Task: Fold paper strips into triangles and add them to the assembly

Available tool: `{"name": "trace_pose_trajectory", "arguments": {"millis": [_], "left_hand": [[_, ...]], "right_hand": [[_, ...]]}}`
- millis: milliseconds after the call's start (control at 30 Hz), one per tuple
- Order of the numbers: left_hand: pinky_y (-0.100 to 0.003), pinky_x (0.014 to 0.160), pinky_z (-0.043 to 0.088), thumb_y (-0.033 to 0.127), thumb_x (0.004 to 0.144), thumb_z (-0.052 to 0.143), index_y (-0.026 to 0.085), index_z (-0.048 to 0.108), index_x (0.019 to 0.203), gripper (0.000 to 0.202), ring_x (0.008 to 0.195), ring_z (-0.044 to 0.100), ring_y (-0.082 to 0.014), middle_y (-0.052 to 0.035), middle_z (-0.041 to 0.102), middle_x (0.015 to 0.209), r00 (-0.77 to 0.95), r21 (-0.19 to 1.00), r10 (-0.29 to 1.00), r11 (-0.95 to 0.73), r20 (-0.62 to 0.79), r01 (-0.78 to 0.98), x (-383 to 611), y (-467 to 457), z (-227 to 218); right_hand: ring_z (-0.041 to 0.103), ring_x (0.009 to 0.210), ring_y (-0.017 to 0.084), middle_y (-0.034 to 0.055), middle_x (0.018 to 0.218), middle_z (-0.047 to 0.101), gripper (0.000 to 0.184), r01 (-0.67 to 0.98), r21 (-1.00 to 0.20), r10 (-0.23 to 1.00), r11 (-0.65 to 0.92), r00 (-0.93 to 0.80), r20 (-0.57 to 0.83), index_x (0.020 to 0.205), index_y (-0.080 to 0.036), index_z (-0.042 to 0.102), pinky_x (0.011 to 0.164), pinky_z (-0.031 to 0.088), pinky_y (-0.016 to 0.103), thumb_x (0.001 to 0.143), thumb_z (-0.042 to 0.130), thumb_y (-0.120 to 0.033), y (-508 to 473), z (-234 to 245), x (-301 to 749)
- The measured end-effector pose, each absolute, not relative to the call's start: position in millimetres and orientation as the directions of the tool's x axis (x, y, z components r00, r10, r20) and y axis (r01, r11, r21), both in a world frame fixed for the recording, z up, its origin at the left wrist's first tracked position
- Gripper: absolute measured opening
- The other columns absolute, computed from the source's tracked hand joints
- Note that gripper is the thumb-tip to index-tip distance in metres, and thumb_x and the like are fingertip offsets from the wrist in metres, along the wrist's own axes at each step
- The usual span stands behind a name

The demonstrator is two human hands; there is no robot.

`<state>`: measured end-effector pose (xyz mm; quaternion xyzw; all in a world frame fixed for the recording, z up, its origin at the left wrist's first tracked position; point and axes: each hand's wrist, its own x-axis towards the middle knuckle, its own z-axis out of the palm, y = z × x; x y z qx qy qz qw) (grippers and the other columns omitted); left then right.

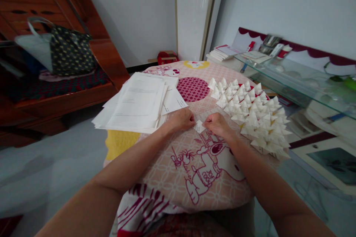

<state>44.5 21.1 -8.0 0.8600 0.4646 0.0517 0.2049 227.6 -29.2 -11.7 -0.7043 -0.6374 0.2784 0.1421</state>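
A small folded white paper piece (199,126) lies on the pink cartoon-print cloth (178,170) between my two hands. My left hand (182,119) pinches its left edge with curled fingers. My right hand (218,124) presses and grips its right side, fingers closed. To the right of my right hand lies a large heap of several folded white paper triangles (251,113). A stack of white printed sheets (139,102) rests to the left, just beyond my left hand.
A glass shelf (294,77) with cups and papers runs along the right. A wooden bench (55,92) with a dark patterned bag (69,50) stands at the left. A white standing air conditioner (193,14) is at the back.
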Motion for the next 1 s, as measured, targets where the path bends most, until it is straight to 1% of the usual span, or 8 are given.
{"name": "trace_pose_trajectory", "arguments": {"millis": [67, 133, 233, 333, 500, 733, 867, 1000], "left_hand": [[-0.027, 0.064, 0.043, 0.02, 0.08, 0.062, 0.015, 0.075, 0.077, 0.015, 0.062, 0.057, -0.0164, -0.0038, 0.066, 0.065, 0.569, 0.403, 0.82, -0.5, -0.065, 0.767, 43.7, 18.2, -9.8], [-0.027, 0.069, 0.046, 0.015, 0.081, 0.061, 0.014, 0.075, 0.087, 0.015, 0.069, 0.061, -0.0166, -0.005, 0.069, 0.075, 0.611, 0.435, 0.791, -0.561, 0.031, 0.704, 41.7, 15.5, -13.7], [-0.027, 0.08, 0.05, 0.005, 0.081, 0.055, 0.013, 0.074, 0.096, 0.026, 0.084, 0.065, -0.0161, -0.0074, 0.072, 0.092, 0.737, 0.492, 0.638, -0.727, 0.224, 0.48, 38.3, 13.2, -22.0], [-0.028, 0.085, 0.052, 0.0, 0.081, 0.05, 0.014, 0.076, 0.097, 0.033, 0.093, 0.067, -0.0164, -0.0087, 0.073, 0.098, 0.803, 0.508, 0.509, -0.803, 0.31, 0.312, 36.5, 14.0, -29.4], [-0.029, 0.087, 0.053, 0.0, 0.082, 0.051, 0.016, 0.078, 0.1, 0.035, 0.094, 0.068, -0.0162, -0.0081, 0.074, 0.101, 0.81, 0.502, 0.513, -0.799, 0.283, 0.331, 36.3, 17.1, -33.1], [-0.029, 0.088, 0.053, 0.002, 0.084, 0.052, 0.018, 0.078, 0.097, 0.033, 0.093, 0.068, -0.0157, -0.0062, 0.074, 0.101, 0.796, 0.508, 0.547, -0.778, 0.26, 0.369, 37.0, 17.2, -30.4], [-0.029, 0.089, 0.054, 0.004, 0.086, 0.053, 0.019, 0.079, 0.098, 0.033, 0.093, 0.068, -0.0157, -0.0059, 0.074, 0.102, 0.798, 0.507, 0.553, -0.772, 0.238, 0.384, 37.4, 18.6, -29.6], [-0.029, 0.089, 0.053, 0.002, 0.085, 0.053, 0.019, 0.079, 0.099, 0.035, 0.093, 0.068, -0.0155, -0.0059, 0.074, 0.102, 0.805, 0.509, 0.549, -0.771, 0.225, 0.384, 37.0, 19.2, -29.3]], "right_hand": [[0.055, 0.047, 0.01, 0.001, 0.055, 0.063, 0.015, 0.822, -0.55, 0.979, -0.145, 0.038, -0.201, 0.071, -0.015, 0.07, 0.046, 0.034, 0.021, 0.084, 0.07, -0.024, -30.1, -10.0, 226.8], [0.055, 0.046, 0.01, -0.0003, 0.052, 0.06, 0.017, 0.817, -0.558, 0.98, -0.148, 0.044, -0.196, 0.069, -0.015, 0.069, 0.046, 0.034, 0.02, 0.083, 0.071, -0.025, -30.7, -10.1, 226.8], [0.057, 0.044, 0.011, -0.0016, 0.05, 0.058, 0.017, 0.777, -0.599, 0.971, -0.195, 0.067, -0.228, 0.07, -0.016, 0.068, 0.044, 0.035, 0.02, 0.085, 0.069, -0.025, -30.3, -13.6, 228.1], [0.055, 0.04, 0.009, -0.0018, 0.054, 0.061, 0.014, 0.693, -0.666, 0.953, -0.274, 0.1, -0.287, 0.074, -0.016, 0.067, 0.04, 0.034, 0.019, 0.087, 0.066, -0.022, -28.6, -18.6, 230.5], [0.05, 0.036, 0.008, -0.0025, 0.056, 0.062, 0.015, 0.584, -0.736, 0.932, -0.342, 0.112, -0.344, 0.077, -0.016, 0.064, 0.035, 0.03, 0.018, 0.09, 0.061, -0.023, -27.9, -20.7, 233.2], [0.05, 0.036, 0.009, -0.0043, 0.049, 0.058, 0.012, 0.71, -0.668, 0.966, -0.223, 0.07, -0.248, 0.078, -0.016, 0.067, 0.037, 0.034, 0.02, 0.078, 0.075, -0.025, -29.9, -15.8, 229.2], [0.048, 0.033, 0.009, -0.0049, 0.047, 0.058, 0.006, 0.668, -0.686, 0.936, -0.289, 0.048, -0.348, 0.076, -0.017, 0.064, 0.035, 0.032, 0.019, 0.078, 0.07, -0.017, -25.4, -13.2, 228.2], [0.045, 0.03, 0.008, -0.0066, 0.043, 0.054, 0.012, 0.594, -0.701, 0.887, -0.395, 0.049, -0.459, 0.073, -0.017, 0.06, 0.034, 0.03, 0.019, 0.078, 0.063, -0.006, -24.6, -5.9, 229.1]]}}
